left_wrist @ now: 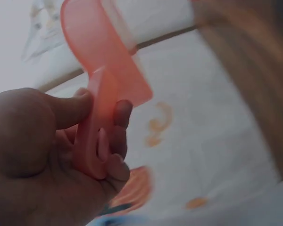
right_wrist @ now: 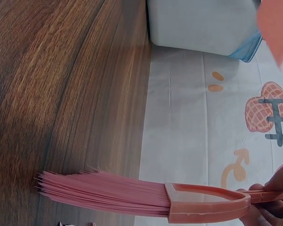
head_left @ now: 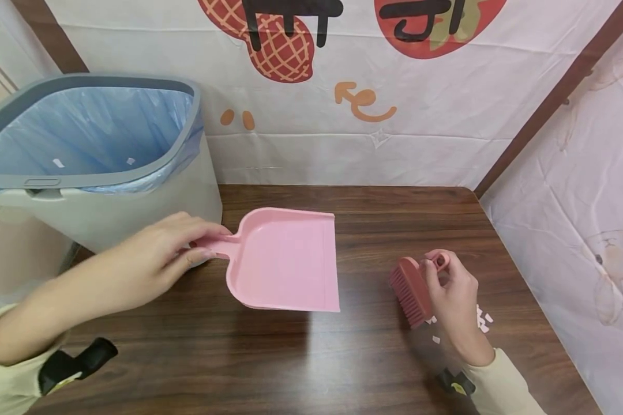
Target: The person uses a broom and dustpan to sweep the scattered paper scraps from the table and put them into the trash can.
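My left hand [head_left: 158, 256] grips the short handle of a pink dustpan [head_left: 285, 259], holding it above the table with its flat lip toward the right. In the left wrist view, fingers and thumb wrap round the handle of the dustpan [left_wrist: 99, 56]. On the right side of the table, my right hand [head_left: 453, 294] pinches the handle of a small reddish-pink hand brush [head_left: 412, 288]. The brush's bristles [right_wrist: 104, 193] point down at the tabletop. Small white paper scraps [head_left: 481, 320] lie beside and partly behind the right hand.
A grey trash bin [head_left: 187, 184] with a blue liner [head_left: 98, 127] stands at the left, a few white scraps inside. The dark wooden table [head_left: 270, 369] ends at a printed white cloth [head_left: 301, 155] behind and another at the right.
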`<control>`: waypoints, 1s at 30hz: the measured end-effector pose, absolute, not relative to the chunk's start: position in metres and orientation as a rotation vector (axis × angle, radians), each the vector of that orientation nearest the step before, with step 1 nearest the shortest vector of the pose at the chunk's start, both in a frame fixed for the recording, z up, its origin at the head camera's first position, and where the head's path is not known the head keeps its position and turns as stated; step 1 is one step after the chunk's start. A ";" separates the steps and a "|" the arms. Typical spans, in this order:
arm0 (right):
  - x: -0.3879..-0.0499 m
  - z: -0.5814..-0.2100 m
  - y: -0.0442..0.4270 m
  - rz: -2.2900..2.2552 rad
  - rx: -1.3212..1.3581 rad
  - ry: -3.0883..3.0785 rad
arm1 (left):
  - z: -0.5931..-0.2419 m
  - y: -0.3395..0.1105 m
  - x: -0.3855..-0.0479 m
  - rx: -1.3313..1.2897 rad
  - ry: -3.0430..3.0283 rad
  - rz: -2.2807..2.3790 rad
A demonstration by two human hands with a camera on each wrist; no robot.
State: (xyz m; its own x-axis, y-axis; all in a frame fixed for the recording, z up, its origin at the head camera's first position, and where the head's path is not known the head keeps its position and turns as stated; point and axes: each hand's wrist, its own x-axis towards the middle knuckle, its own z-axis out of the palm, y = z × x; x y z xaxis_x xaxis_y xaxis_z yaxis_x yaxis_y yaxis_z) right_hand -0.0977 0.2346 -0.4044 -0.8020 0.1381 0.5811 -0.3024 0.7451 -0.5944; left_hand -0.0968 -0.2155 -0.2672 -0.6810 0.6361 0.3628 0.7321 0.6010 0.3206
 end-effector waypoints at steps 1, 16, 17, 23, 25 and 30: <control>-0.098 -0.404 0.235 0.934 0.124 -2.325 | -0.273 -0.212 -0.096 -1.126 -2.635 -0.680; -0.096 -0.404 0.234 0.963 0.110 -2.322 | -0.354 -0.182 -0.085 -1.060 -2.788 -0.826; -0.096 -0.404 0.233 0.960 0.111 -2.323 | -0.359 -0.180 -0.084 -1.058 -2.773 -0.810; -0.096 -0.404 0.233 0.942 0.110 -2.327 | -0.387 -0.171 -0.079 -1.005 -2.720 -0.799; -0.096 -0.404 0.233 0.943 0.107 -2.327 | -0.394 -0.169 -0.079 -0.989 -2.707 -0.803; -0.096 -0.403 0.232 0.943 0.111 -2.328 | -0.411 -0.164 -0.079 -0.974 -2.707 -0.812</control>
